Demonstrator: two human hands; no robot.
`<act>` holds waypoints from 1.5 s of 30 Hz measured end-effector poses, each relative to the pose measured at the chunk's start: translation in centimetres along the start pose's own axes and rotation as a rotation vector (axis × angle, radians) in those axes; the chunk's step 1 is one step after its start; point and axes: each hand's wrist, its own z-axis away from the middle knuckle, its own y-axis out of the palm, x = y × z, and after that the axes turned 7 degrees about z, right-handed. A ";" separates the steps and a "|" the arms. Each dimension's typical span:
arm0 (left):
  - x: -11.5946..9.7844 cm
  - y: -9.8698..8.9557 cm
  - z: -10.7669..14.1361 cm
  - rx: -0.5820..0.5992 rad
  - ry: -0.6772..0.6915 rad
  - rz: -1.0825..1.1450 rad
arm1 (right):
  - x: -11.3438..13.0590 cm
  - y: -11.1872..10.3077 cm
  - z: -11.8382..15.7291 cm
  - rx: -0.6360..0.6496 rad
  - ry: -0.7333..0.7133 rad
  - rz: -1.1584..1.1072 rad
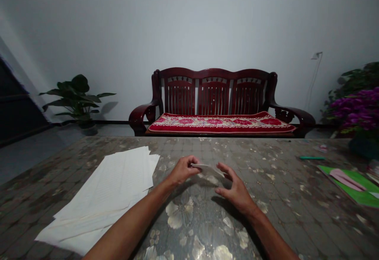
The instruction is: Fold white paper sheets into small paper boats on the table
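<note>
A small folded piece of white paper [209,169] is held just above the table, seen nearly edge-on. My left hand [186,170] pinches its left end between thumb and fingers. At the paper's right end, my right hand [235,187] has its thumb and fingers apart, the fingertips close to or touching the edge; its thumb is clear of the paper. Left of my left forearm lies a loose stack of white sheets [115,185] with faint print.
The table [275,212] has a grey floral covering. On its right are a green sheet [361,189], a pink paper piece [346,179], a teal pen [312,158] and purple flowers [359,110]. Beyond stand a wooden bench [213,94] and a potted plant [78,98].
</note>
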 end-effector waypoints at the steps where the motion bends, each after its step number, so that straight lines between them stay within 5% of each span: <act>1: 0.4 0.1 0.5 -0.006 -0.006 0.131 | -0.3 0.1 -0.1 -0.017 -0.025 0.027; 5: 2.3 1.2 1.9 0.091 -0.019 0.326 | -0.6 0.7 0.0 -0.008 -0.288 0.231; 8: 3.1 1.5 2.1 0.152 0.020 0.131 | 0.0 0.7 0.4 0.007 -0.527 0.409; 11: 3.2 1.2 2.7 0.094 0.132 -0.221 | 0.7 0.5 1.1 -0.071 -0.614 0.673; 16: 3.0 1.5 6.4 0.060 0.422 -0.753 | 1.9 1.4 2.2 -0.099 -0.558 0.935; 21: 3.3 2.1 8.7 0.031 0.468 -1.017 | 2.2 2.2 2.6 0.044 -0.539 0.935; 27: 3.4 0.4 7.8 0.052 0.429 -0.985 | 0.7 0.8 2.0 0.148 -0.490 0.693; 33: 4.0 -0.5 7.9 0.048 0.488 -0.979 | 0.0 0.5 2.0 0.144 -0.471 0.691; 40: 4.4 -0.4 8.1 0.007 0.463 -0.934 | 0.9 0.5 2.0 0.184 -0.244 0.636; 45: 3.1 -0.3 8.0 -0.033 0.324 -0.920 | 1.3 0.6 1.8 0.218 -0.134 0.627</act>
